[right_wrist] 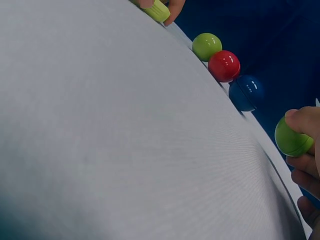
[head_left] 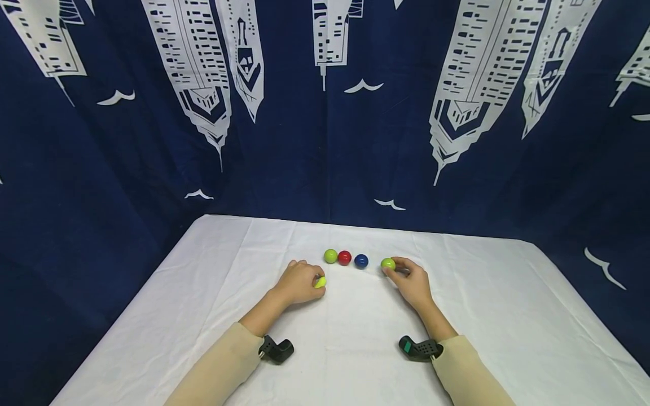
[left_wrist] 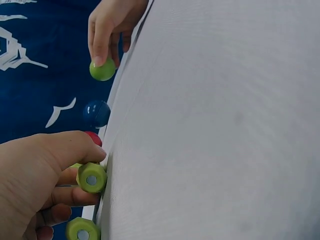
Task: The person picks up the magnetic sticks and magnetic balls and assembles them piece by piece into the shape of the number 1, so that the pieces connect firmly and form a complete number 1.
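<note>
Head view: left hand point(head_left: 299, 282) pinches yellow-green piece point(head_left: 320, 282), lower centre of frame; right hand point(head_left: 415, 285) clamped by fingertips on lime ball point(head_left: 387, 263), right of it. Smooth lime ball could slip from pinch, roll left into blue ball point(head_left: 361, 261). Left fingers near green ball point(head_left: 330, 256); careless sweep could scatter it and red ball point(head_left: 344, 258) beside it. That row stands between hands. White cloth point(head_left: 355, 344) beneath; dark curtain point(head_left: 325, 158) fills upper frame.
</note>
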A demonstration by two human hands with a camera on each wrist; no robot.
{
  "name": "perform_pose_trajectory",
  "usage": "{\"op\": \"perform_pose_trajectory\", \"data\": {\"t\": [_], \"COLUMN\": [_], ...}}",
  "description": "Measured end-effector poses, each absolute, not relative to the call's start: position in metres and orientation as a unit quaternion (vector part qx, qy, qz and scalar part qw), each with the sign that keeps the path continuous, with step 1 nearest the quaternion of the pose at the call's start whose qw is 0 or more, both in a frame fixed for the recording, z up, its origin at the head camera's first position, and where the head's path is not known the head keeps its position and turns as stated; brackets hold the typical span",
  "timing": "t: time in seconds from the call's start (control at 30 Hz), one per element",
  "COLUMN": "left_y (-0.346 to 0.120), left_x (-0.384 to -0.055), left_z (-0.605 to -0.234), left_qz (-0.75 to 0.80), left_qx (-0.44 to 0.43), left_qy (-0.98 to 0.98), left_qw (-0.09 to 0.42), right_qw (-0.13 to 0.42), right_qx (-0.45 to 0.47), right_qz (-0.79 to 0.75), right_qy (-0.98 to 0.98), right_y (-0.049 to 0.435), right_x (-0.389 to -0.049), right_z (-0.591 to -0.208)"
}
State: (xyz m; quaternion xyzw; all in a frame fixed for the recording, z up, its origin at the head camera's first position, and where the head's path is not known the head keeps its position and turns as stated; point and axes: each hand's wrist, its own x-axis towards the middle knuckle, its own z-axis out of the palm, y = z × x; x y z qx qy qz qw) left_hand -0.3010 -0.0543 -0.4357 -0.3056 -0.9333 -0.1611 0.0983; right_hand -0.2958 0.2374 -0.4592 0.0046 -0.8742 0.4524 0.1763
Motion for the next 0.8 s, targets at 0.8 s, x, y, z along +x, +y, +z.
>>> {"op": "perform_pose_trajectory", "data": {"t": [0.8], "left_y": [-0.03], "left_x": [-0.293], "left_z": [-0.418], "left_qz": [-0.399], "left_qx": [-0.259], "left_qy": [-0.88], "left_qw": [0.012], "right_qw": [0.15], "right_qx": [0.005], "right_qz": [0.489], "right_qy": [-0.86], "right_y": [0.236], "right_x": [-0.293], "right_z": [-0.456]}}
